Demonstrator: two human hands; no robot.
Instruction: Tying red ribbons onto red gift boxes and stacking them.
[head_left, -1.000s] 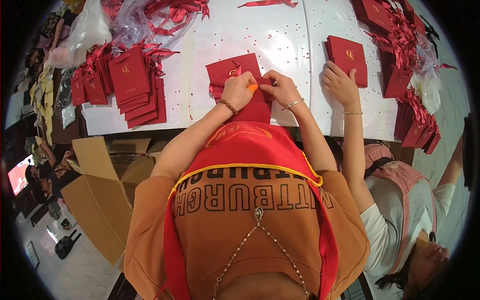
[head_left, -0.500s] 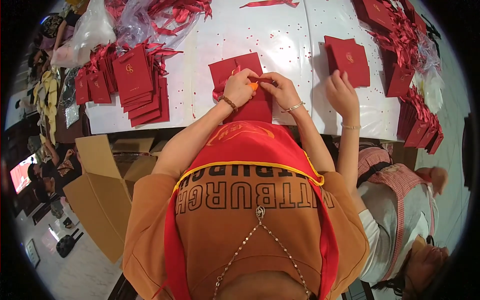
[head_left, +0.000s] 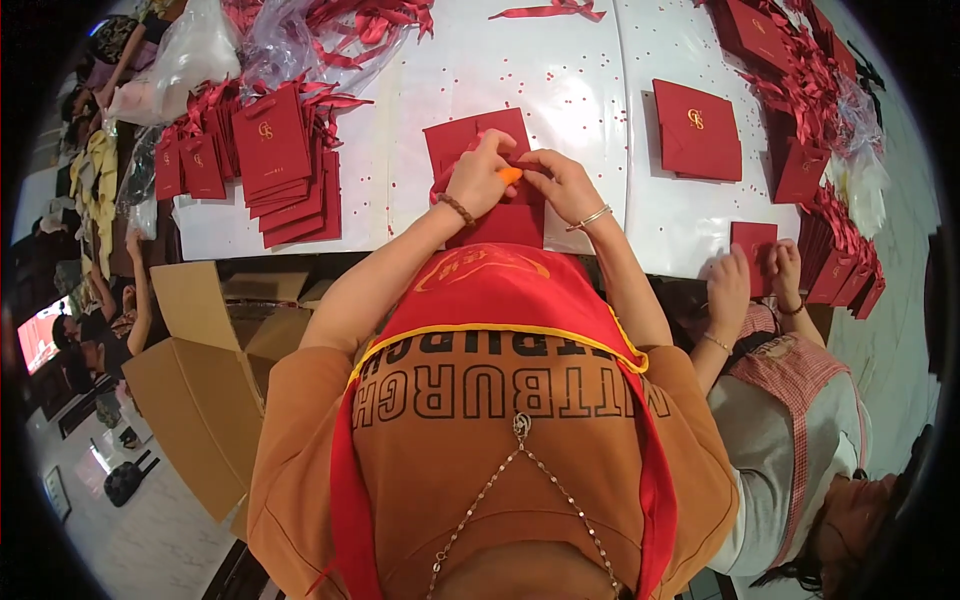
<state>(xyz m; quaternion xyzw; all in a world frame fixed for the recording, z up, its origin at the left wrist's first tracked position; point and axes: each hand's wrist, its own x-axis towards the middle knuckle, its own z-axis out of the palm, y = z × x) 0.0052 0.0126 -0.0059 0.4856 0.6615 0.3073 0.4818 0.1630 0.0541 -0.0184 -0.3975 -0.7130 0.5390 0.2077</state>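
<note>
A dark red paper gift bag lies on the table right in front of me, both hands over it. My left hand is closed in a pinch, a small orange object showing at its fingertips. Red ribbon partly shows beneath that hand. Close beside it, my right hand has thumb and fingers pinched together over the bag; whatever they grip is too small to make out. My fingers cover the bag's middle.
Stacked red gift bags with ribbon handles stand at the left, and a flat red stack lies to the right. More bags line the right edge. A co-worker's hands hold a small bag. An open cardboard box sits lower left.
The co-worker's hand has left the flat red stack, and both their hands are now at a small red bag by the table's edge. My hands stay over the same bag with slight finger movement.
</note>
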